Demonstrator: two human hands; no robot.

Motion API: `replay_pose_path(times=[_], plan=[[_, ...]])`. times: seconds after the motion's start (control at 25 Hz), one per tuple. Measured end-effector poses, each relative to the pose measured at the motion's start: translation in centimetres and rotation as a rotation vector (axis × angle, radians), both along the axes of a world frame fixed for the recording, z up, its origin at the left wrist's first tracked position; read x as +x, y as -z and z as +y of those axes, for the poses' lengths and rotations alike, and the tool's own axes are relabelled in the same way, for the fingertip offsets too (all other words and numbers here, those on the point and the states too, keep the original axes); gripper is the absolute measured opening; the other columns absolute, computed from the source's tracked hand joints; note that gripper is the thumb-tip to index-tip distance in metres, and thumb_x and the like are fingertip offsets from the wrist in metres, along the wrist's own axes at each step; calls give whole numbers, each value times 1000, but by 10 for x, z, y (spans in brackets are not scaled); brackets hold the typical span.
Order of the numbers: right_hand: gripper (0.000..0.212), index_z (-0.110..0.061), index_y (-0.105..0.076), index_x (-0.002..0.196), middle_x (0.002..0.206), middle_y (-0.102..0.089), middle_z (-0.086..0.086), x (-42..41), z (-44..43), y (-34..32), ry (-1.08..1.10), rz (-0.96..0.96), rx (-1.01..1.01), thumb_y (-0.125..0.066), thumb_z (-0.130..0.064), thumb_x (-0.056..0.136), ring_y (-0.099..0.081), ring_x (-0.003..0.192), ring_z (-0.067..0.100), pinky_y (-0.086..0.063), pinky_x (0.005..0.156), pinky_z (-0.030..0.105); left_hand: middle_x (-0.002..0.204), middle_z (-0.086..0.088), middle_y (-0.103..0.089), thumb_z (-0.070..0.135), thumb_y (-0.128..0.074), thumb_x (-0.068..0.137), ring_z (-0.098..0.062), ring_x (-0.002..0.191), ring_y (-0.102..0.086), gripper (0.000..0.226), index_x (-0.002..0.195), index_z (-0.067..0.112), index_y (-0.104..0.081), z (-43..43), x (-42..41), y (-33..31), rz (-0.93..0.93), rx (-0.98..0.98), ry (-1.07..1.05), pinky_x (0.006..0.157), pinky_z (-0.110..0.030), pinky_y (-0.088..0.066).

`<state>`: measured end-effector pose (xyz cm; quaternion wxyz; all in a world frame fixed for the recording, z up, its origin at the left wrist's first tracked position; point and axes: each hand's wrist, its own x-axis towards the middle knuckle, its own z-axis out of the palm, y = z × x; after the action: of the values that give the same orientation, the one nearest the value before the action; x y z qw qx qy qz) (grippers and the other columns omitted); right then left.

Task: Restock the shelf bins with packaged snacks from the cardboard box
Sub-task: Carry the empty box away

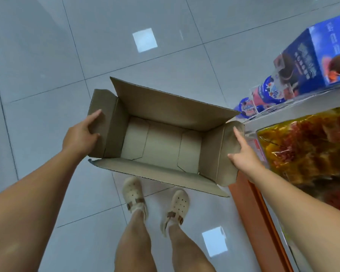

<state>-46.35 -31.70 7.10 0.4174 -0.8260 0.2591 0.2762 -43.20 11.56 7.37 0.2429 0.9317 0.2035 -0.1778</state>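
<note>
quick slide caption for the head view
The left hand and right hand hold the empty cardboard box by its ends beside the snack shelf

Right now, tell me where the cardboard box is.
Centre of the head view: the cardboard box is held between left hand and right hand, left of the shelf.

We hold cardboard box (161, 146), flaps up | left hand (81, 134) grips left end flap | right hand (244, 157) grips right end flap

No legible text; white characters on blue snack box (310, 55) too blurred to read.
</note>
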Motion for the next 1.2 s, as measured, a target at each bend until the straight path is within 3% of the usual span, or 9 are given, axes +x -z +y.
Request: replay_pose_path(times=[0.08, 0.2, 0.4, 0.56, 0.76, 0.92, 1.08, 1.2], plan=[[87, -45, -16, 151, 160, -20, -4, 28, 8, 12, 29, 19, -2, -56, 4, 91, -57, 111, 20, -45, 70, 17, 143, -8, -53, 9, -58, 94, -35, 115, -57, 70, 143, 53, -36, 1, 44, 14, 10, 41, 56, 83, -41, -52], [87, -42, -14, 152, 161, -17, -6, 67, 15, 31, 94, 13, 0, -59, 1, 91, -35, 139, 19, -31, 89, 17, 142, -8, -54, 9, -56, 94, -36, 113, -56, 69, 143, 53, -35, 0, 111, 37, 17, 62, 109, 81, -40, -51], [93, -43, -12, 152, 160, -18, -8, 124, 13, 72, 213, 19, -66, -57, 9, 89, -37, 137, 20, -37, 77, 15, 140, -9, -55, 8, -57, 95, -36, 117, -55, 67, 145, 48, -36, -14, 220, 87, -4, 37, 270, 91, -43, -49], [97, -44, -10, 152, 159, -21, -6, 148, 7, 99, 321, 29, -113, -60, 8, 88, -44, 128, 16, -37, 77, 15, 143, -7, -53, 7, -56, 95, -35, 123, -53, 67, 145, 47, -37, -42, 295, 120, 3, 1, 376, 101, -46, -47], [102, -45, -9, 151, 160, -18, -6, 162, 1, 117, 435, 32, -136, -66, 5, 84, -31, 142, 20, -32, 102, 27, 143, -4, -53, 8, -56, 92, -34, 126, -51, 69, 145, 47, -37, -75, 369, 144, -12, -43, 530, 104, -44, -44], [103, -43, -12, 152, 158, -27, -2, 168, -7, 124, 505, 8, -142, -73, -1, 80, -36, 138, 21, -35, 108, 34, 146, 1, -51, 12, -60, 91, -30, 130, -49, 71, 146, 46, -34, -87, 403, 153, -30, -94, 576, 107, -40, -40], [100, -40, -13, 152, 159, -22, -3, 169, -4, 125, 506, 19, -150, -75, -5, 81, -29, 143, 20, -28, 113, 35, 148, 5, -47, 15, -68, 89, -23, 131, -48, 73, 147, 44, -34, -81, 409, 152, 23, -205, 513, 104, -30, -38], [100, -35, -14, 153, 159, -23, -2, 165, 1, 121, 502, 40, -139, -75, -5, 80, -29, 143, 22, -27, 114, 36, 148, 2, -47, 15, -72, 87, -24, 130, -49, 77, 149, 41, -34, -74, 403, 152, 39, -227, 526, 104, -32, -39]])
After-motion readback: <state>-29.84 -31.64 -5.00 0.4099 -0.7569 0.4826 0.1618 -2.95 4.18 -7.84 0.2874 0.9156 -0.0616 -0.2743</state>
